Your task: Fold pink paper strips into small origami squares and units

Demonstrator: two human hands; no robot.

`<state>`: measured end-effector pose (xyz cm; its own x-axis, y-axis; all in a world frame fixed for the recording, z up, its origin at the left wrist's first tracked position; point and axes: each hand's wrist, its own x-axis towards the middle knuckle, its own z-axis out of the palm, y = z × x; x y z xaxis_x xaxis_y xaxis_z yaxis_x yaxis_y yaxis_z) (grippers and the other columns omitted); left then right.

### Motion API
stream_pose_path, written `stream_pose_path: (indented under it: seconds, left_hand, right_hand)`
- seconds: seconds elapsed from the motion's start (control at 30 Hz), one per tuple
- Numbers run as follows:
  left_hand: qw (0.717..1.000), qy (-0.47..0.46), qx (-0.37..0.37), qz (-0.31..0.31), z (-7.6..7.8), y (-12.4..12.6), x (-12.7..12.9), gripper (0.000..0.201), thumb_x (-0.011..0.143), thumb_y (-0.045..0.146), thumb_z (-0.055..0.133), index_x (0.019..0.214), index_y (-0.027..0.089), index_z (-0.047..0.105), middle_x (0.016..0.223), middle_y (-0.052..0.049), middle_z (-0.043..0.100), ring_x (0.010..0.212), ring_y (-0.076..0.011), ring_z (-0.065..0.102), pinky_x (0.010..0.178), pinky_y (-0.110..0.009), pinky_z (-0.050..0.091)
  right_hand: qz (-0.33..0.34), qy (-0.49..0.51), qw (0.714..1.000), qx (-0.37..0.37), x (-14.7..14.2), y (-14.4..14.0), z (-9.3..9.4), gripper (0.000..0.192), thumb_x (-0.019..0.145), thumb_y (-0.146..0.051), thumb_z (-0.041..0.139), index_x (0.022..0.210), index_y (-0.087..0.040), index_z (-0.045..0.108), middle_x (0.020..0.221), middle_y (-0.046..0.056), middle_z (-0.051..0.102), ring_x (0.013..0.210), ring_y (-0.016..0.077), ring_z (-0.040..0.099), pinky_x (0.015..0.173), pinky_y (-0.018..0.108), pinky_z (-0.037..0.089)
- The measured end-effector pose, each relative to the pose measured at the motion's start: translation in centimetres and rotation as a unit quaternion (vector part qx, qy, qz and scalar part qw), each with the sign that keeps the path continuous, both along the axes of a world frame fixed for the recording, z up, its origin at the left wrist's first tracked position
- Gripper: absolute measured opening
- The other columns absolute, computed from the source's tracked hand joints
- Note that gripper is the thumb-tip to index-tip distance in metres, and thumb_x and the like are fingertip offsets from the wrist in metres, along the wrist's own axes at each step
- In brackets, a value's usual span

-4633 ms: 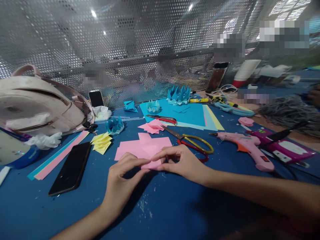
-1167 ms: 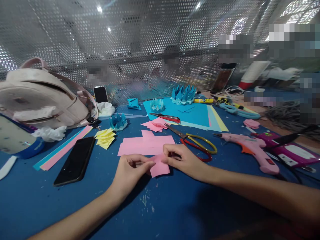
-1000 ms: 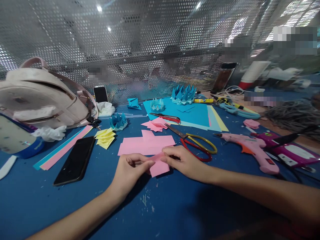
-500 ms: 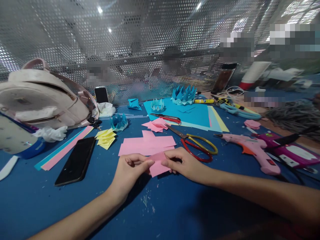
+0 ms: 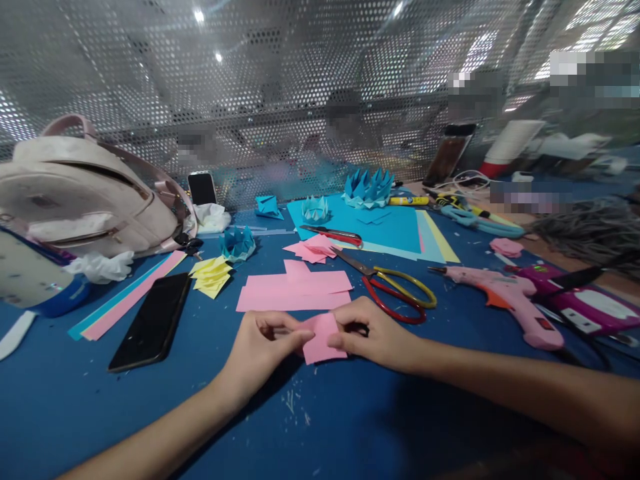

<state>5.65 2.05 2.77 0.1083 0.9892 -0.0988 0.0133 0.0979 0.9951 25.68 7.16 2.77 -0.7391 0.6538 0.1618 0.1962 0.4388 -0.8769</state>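
Observation:
A small piece of pink paper (image 5: 323, 339) is pinched between both hands above the blue table. My left hand (image 5: 265, 343) grips its left edge with thumb and fingers. On the opposite edge, my right hand (image 5: 370, 337) holds it the same way. Just beyond the hands lie pink paper strips (image 5: 293, 291), one overlapping another. Behind these is a pile of folded pink pieces (image 5: 313, 249). Scissors (image 5: 380, 277) with red and yellow handles rest close to my right hand. Folded yellow pieces (image 5: 211, 275) sit farther off to the left.
A black phone (image 5: 150, 323) and coloured paper strips (image 5: 127, 295) lie left, near a pale backpack (image 5: 90, 193). Blue folded-paper crowns (image 5: 367, 189) stand at the back beside a red cutter (image 5: 337, 236). A pink glue gun (image 5: 510, 293) and its cord occupy the right.
The pink paper has come slightly lower and turned a little in the fingers. Both hands keep their pinch on it. Everything else on the table stays put.

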Motion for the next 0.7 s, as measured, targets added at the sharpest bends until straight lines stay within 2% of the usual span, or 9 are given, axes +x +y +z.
stream_pose_path:
  seconds: [0.13,0.33,0.5,0.57,0.7]
  left_hand:
    - [0.999,0.023,-0.004,-0.023,-0.09,-0.04,0.13,0.018,0.067,0.028,0.079,0.059,0.013,0.072,0.053,-0.002,0.067,0.046,-0.0093,0.054,0.047,-0.018,0.041]
    - [0.999,0.038,0.002,-0.034,-0.15,-0.07,0.25,0.020,0.067,0.029,0.079,0.058,0.014,0.071,0.052,-0.002,0.066,0.045,-0.0099,0.052,0.046,-0.019,0.039]
    - [0.998,0.035,0.011,-0.043,-0.33,-0.13,0.28,0.020,0.069,0.030,0.078,0.060,0.014,0.071,0.052,-0.001,0.064,0.046,-0.0097,0.052,0.048,-0.019,0.040]
    - [0.998,0.034,0.021,-0.044,-0.40,-0.14,0.28,0.020,0.073,0.032,0.075,0.066,0.014,0.072,0.056,-0.002,0.065,0.050,-0.0104,0.054,0.050,-0.019,0.042]
    - [0.997,0.035,0.041,-0.050,-0.50,0.01,0.23,0.021,0.074,0.028,0.076,0.090,0.014,0.074,0.079,-0.004,0.069,0.062,-0.0122,0.059,0.056,-0.021,0.046]
  right_hand:
    - [-0.019,-0.013,1.000,0.007,-0.01,-0.15,0.10,0.064,0.093,-0.064,0.040,0.051,-0.016,0.040,0.048,-0.005,0.031,0.046,0.0068,0.028,0.045,0.023,0.020]
    - [-0.007,-0.010,1.000,0.009,0.19,-0.33,-0.01,0.065,0.097,-0.058,0.038,0.049,-0.015,0.049,0.046,-0.001,0.049,0.044,0.0078,0.042,0.049,0.022,0.032]
    - [-0.022,-0.031,0.999,0.017,0.38,-0.43,-0.34,0.066,0.099,-0.053,0.035,0.048,-0.015,0.051,0.043,0.001,0.051,0.042,0.0083,0.045,0.050,0.022,0.035]
    - [-0.028,-0.030,0.999,0.022,0.44,-0.41,-0.54,0.066,0.100,-0.053,0.034,0.049,-0.015,0.053,0.044,0.001,0.052,0.043,0.0087,0.047,0.051,0.022,0.036]
    - [-0.017,-0.039,0.998,0.048,0.50,-0.39,-0.52,0.065,0.100,-0.053,0.032,0.054,-0.014,0.056,0.048,0.001,0.053,0.046,0.0097,0.048,0.053,0.023,0.036]
